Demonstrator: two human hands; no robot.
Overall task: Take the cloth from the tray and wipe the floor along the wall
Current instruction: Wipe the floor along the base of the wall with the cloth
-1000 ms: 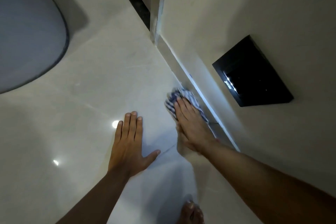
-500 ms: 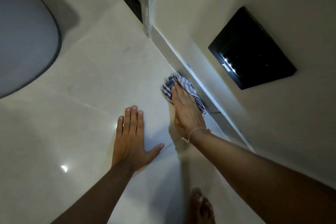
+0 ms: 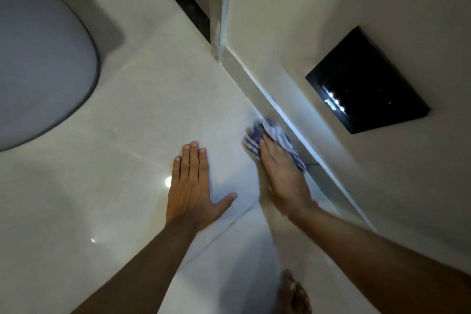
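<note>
A blue-and-white striped cloth [image 3: 270, 135] lies bunched on the pale tiled floor [image 3: 153, 115], right against the skirting of the wall [image 3: 293, 20]. My right hand [image 3: 283, 176] presses flat on the cloth, fingers pointing along the wall; most of the cloth is hidden under the palm. My left hand [image 3: 192, 186] rests flat on the floor to the left of it, fingers spread slightly, holding nothing. No tray is in view.
A black glossy panel [image 3: 367, 81] is set in the wall above the cloth. A grey rounded object [image 3: 38, 64] sits on the floor at the far left. A wall corner and dark strip [image 3: 216, 33] lie ahead. My bare foot [image 3: 293, 296] is at the bottom edge.
My right hand slid the cloth forward along the skirting, then slightly back. My left hand stayed planted on the floor.
</note>
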